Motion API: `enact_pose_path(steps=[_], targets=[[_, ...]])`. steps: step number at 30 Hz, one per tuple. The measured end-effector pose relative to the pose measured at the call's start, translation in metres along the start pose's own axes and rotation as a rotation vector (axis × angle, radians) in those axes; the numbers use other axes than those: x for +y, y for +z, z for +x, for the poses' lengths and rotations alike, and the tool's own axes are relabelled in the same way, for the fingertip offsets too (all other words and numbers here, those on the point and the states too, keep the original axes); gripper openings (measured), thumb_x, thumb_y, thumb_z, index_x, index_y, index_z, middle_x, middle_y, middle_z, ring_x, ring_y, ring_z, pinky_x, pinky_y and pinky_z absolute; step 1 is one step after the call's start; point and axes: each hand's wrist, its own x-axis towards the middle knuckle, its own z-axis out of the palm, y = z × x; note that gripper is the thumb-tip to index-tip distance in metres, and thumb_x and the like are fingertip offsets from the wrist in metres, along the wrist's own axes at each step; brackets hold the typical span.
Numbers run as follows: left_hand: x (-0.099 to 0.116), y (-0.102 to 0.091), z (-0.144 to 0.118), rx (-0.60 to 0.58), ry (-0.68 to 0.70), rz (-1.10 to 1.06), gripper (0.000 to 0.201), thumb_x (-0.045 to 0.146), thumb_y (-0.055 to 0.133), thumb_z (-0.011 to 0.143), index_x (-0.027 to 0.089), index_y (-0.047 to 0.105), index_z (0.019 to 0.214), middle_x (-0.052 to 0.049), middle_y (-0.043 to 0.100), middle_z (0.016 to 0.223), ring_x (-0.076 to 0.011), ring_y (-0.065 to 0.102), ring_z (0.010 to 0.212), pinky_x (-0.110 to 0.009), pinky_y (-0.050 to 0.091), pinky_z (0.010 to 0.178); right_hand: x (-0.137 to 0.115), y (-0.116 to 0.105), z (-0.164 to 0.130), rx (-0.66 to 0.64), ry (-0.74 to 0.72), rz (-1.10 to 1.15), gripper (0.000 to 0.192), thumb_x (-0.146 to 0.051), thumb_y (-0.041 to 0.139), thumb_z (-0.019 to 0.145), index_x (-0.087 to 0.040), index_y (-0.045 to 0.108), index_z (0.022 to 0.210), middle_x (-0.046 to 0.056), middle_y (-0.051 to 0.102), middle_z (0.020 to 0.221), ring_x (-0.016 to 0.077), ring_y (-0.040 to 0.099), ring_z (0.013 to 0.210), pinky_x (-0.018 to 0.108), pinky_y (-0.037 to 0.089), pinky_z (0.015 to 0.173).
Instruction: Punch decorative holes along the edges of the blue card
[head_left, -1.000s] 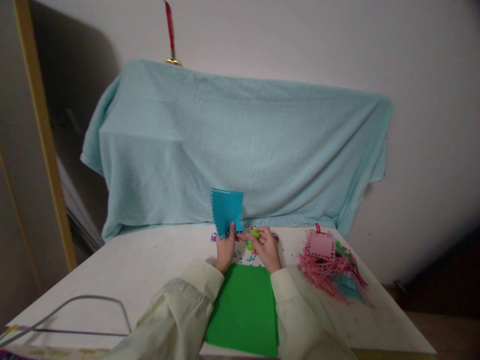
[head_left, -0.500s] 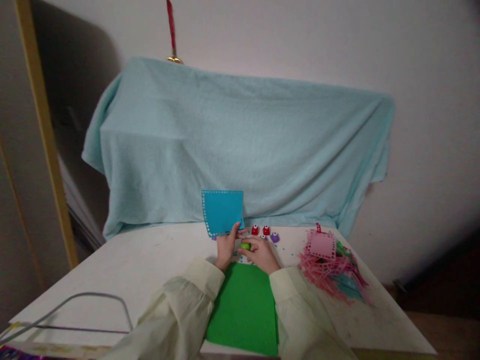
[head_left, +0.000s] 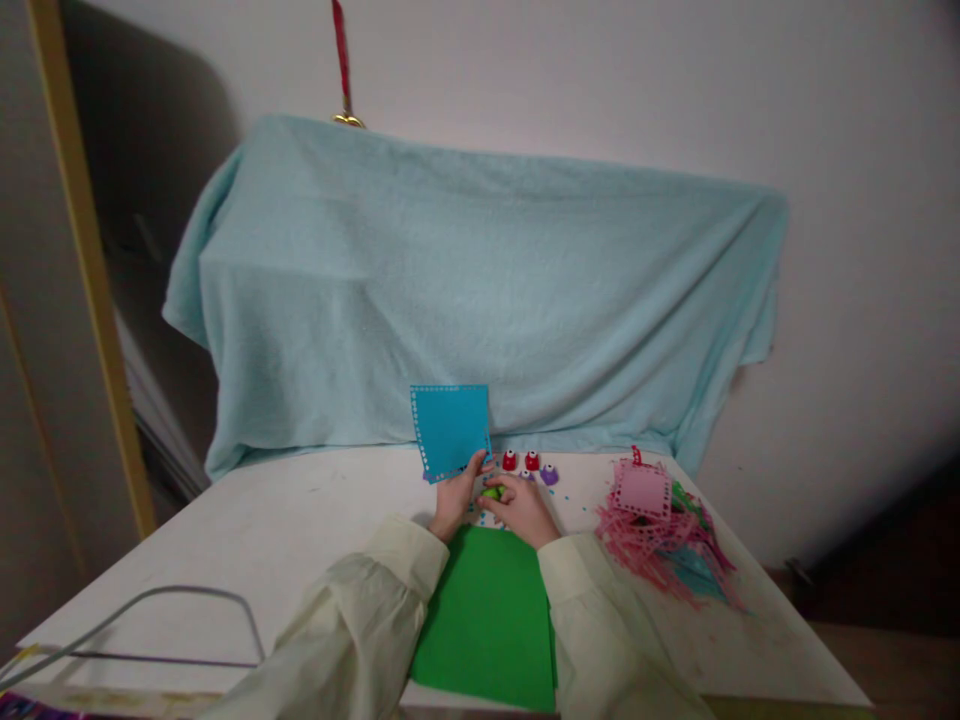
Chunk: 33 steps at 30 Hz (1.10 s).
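Observation:
My left hand (head_left: 456, 494) is closed on the lower right part of a blue paper sheet (head_left: 452, 428), held upright above the table. Small punched holes run along the sheet's left, top and bottom edges. Close beside it, my right hand (head_left: 523, 507) has its fingers wrapped round a small green craft punch (head_left: 493, 493). Whether the punch touches the sheet I cannot tell. Beyond the right hand stand two red craft punches (head_left: 510, 461) and purple punches (head_left: 550, 475). Tiny blue paper bits lie around my hands.
Green paper (head_left: 486, 620) lies between my forearms on the white table (head_left: 300, 530). At right is a heap of pink paper shreds (head_left: 645, 550) with a pink punched card (head_left: 643, 490) on top. A grey bent frame (head_left: 187, 588) sits front left; a light blue cloth (head_left: 480, 280) hangs behind.
The blue sheet has moved slightly right and down and tilted a little, along with my left hand. The right hand stays almost in place with the green punch.

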Motion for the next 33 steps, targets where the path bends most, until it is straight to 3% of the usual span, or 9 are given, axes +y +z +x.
enact_pose_path(steps=[2,6,11,17,23,28,33], targets=[[-0.002,0.005,0.001,0.011,0.003,-0.067,0.025,0.037,0.065,0.079,0.019,0.065,0.095,-0.008,0.072,0.093,-0.0269,0.066,0.096,-0.037,0.047,0.094,0.0,0.0,-0.001,-0.014,0.026,0.0,0.029,-0.04,0.07,0.07,-0.019,0.071,0.089,-0.001,0.062,0.053,0.0125,0.056,0.044,0.02,0.038,0.041],[-0.007,0.012,0.004,-0.092,-0.074,-0.221,0.03,0.043,0.061,0.082,0.015,0.063,0.09,-0.012,0.072,0.093,-0.027,0.069,0.086,-0.038,0.054,0.083,0.001,0.0,-0.001,-0.036,0.039,0.001,0.029,-0.043,0.068,0.072,-0.018,0.07,0.087,-0.001,0.062,0.051,0.014,0.059,0.044,0.02,0.039,0.041],[-0.004,0.01,0.003,-0.099,-0.094,-0.183,0.025,0.041,0.06,0.083,0.017,0.065,0.088,-0.01,0.073,0.091,-0.0265,0.069,0.088,-0.037,0.051,0.088,0.0,0.0,0.0,-0.044,0.038,0.016,0.03,-0.042,0.068,0.072,-0.017,0.071,0.088,-0.001,0.063,0.052,0.0143,0.06,0.045,0.021,0.04,0.042],[0.009,0.007,-0.005,0.009,-0.032,-0.064,0.019,0.033,0.064,0.08,0.017,0.067,0.09,-0.008,0.072,0.093,-0.0274,0.065,0.1,-0.036,0.045,0.097,-0.001,0.0,0.0,-0.039,0.036,0.039,0.029,-0.042,0.068,0.072,-0.017,0.071,0.086,-0.001,0.062,0.052,0.0145,0.059,0.044,0.021,0.039,0.04],[-0.002,0.01,0.0,-0.107,-0.118,-0.172,0.028,0.043,0.061,0.082,0.016,0.065,0.086,-0.011,0.073,0.09,-0.0264,0.069,0.088,-0.036,0.053,0.085,0.001,0.0,0.0,-0.026,0.014,0.025,0.028,-0.041,0.068,0.071,-0.017,0.071,0.086,-0.001,0.063,0.054,0.0127,0.057,0.043,0.02,0.04,0.041],[-0.026,0.009,0.01,-0.12,-0.091,-0.135,0.041,0.055,0.061,0.077,0.015,0.066,0.084,-0.012,0.073,0.084,-0.027,0.069,0.084,-0.036,0.053,0.082,0.004,0.002,0.001,-0.031,-0.002,0.047,0.027,-0.04,0.068,0.072,-0.017,0.071,0.086,0.003,0.068,0.066,0.0112,0.055,0.043,0.021,0.042,0.04],[-0.019,0.007,0.007,-0.072,-0.079,-0.067,0.042,0.057,0.059,0.077,0.016,0.065,0.08,-0.01,0.072,0.077,-0.0249,0.069,0.072,-0.032,0.054,0.072,0.003,0.002,0.001,-0.052,-0.03,0.091,0.027,-0.041,0.066,0.074,-0.019,0.072,0.088,0.006,0.071,0.086,0.0119,0.058,0.048,0.022,0.045,0.04]])
